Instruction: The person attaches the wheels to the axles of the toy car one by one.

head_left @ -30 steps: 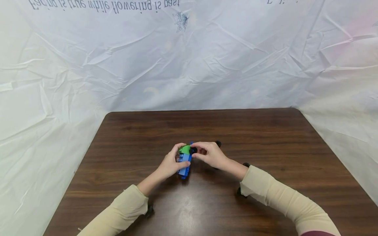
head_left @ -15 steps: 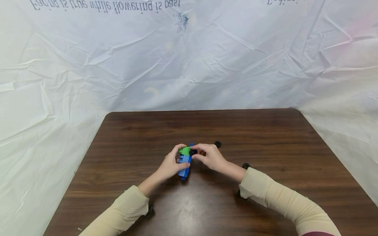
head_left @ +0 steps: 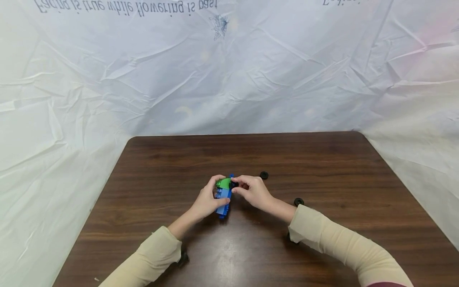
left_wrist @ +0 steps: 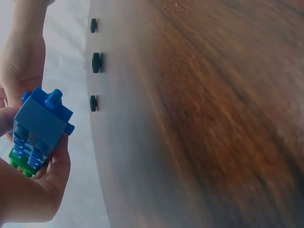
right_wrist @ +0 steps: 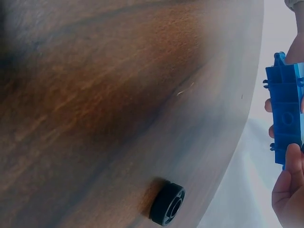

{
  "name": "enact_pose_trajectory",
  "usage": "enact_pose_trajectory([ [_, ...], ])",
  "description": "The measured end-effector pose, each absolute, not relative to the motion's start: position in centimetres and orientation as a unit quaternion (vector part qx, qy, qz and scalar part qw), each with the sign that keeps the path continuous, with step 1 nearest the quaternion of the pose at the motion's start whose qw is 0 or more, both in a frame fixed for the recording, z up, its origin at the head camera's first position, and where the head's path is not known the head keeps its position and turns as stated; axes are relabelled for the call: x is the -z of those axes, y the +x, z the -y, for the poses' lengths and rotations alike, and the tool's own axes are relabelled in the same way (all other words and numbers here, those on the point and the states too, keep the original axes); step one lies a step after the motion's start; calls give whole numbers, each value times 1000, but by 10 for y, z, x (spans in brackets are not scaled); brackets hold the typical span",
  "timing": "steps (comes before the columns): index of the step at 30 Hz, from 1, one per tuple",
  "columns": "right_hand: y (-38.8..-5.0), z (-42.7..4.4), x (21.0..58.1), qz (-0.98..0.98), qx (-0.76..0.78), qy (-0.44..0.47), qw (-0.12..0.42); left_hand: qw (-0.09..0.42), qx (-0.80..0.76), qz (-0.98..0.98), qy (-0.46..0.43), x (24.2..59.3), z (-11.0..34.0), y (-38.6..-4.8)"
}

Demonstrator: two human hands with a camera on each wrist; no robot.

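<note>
My left hand (head_left: 205, 201) grips a toy vehicle of building blocks (head_left: 224, 196) above the table, thumb on one side and fingers round the other. It has light blue bricks, a green sloped brick (head_left: 224, 183) at its far end and a darker blue wheel base (right_wrist: 286, 109), whose hollow underside and small axle pegs show in the right wrist view. With thumb and fingertips my right hand (head_left: 256, 192) pinches a black toy wheel (head_left: 234, 184) against the base's side near the green brick. Whether the wheel sits on its peg cannot be seen.
Loose black wheels lie on the brown wooden table (head_left: 229, 155): one far right (head_left: 264, 175), another by the right forearm (head_left: 299, 201). Dark pieces show partly under the right cuff (head_left: 293, 238) and beside the left cuff (head_left: 184, 258). A pale sheet (head_left: 229, 79) hangs behind.
Both hands keep their hold and have shifted only slightly. The right forearm has moved a little to the left, so the wheels beside it show more fully.
</note>
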State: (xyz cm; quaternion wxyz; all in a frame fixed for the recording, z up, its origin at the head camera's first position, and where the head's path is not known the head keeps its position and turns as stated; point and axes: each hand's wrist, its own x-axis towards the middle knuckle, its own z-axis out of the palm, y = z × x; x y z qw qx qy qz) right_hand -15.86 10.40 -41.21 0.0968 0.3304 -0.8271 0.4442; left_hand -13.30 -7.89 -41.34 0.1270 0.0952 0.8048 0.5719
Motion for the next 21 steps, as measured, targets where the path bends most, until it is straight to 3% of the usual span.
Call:
enact_pose_trajectory([
  [21, -157, -96, 407, 840, -460, 276, 82, 101, -554, -823, 80, 409, 78, -134],
])
